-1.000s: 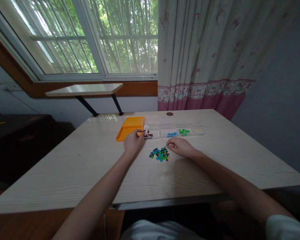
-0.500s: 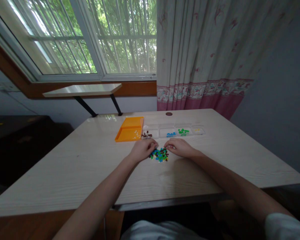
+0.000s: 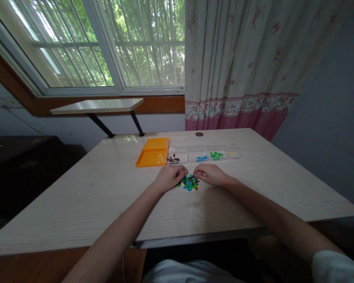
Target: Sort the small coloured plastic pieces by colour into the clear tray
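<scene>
A small heap of mixed coloured beads point(image 3: 189, 183) lies on the pale wooden table point(image 3: 106, 196). My left hand point(image 3: 168, 177) rests at the heap's left edge with its fingertips curled onto the beads. My right hand point(image 3: 211, 174) sits at the heap's right edge, fingers bent down toward it. Whether either hand pinches a bead is too small to tell. Behind the heap runs a clear divided tray point(image 3: 205, 155) with dark brown, blue, green and yellow beads in separate compartments. An orange lid point(image 3: 153, 156) lies at the tray's left end.
A window with bars and a narrow shelf on brackets point(image 3: 97, 105) stand behind the table. A patterned curtain point(image 3: 238, 67) hangs at the back right. A dark cabinet point(image 3: 20, 165) is on the left. A round hole point(image 3: 199, 134) marks the table's far edge.
My left hand drew back from the tray's brown compartment to the left side of the bead heap. My right hand edged slightly left toward the heap.
</scene>
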The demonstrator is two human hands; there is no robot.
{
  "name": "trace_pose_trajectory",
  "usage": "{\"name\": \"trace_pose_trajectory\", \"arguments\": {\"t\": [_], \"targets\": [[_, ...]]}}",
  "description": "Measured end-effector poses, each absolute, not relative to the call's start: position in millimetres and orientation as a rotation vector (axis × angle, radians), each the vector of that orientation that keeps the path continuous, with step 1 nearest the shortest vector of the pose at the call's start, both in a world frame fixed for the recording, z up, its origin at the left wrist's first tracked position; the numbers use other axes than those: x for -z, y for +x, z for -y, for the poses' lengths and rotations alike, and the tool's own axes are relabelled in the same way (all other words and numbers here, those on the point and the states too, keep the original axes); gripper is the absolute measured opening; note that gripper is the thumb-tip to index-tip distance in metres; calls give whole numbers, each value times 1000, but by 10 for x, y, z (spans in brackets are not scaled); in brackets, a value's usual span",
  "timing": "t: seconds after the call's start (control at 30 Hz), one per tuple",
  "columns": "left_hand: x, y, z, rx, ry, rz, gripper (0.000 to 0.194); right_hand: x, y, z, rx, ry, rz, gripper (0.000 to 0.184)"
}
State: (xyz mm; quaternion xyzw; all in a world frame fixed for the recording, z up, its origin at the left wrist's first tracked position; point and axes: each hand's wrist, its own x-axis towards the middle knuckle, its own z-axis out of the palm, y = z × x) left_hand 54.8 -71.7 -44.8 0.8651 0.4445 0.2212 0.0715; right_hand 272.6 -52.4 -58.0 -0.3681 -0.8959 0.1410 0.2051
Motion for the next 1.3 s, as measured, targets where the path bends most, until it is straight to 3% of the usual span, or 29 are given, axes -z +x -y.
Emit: {"name": "trace_pose_trajectory", "arguments": {"t": [0.5, 0.83, 1.3], "targets": [[441, 631, 790, -765, 2661, -1210, 16, 607, 2560, 594, -984, -945, 2084, 28], [419, 626, 788, -872, 2586, -1263, 22, 555, 2618, 614, -413, -947, 2252, 12], [451, 633, 774, -879, 2483, -1216, 23, 569, 2635, 627, -252, -829, 2265, 13]]}}
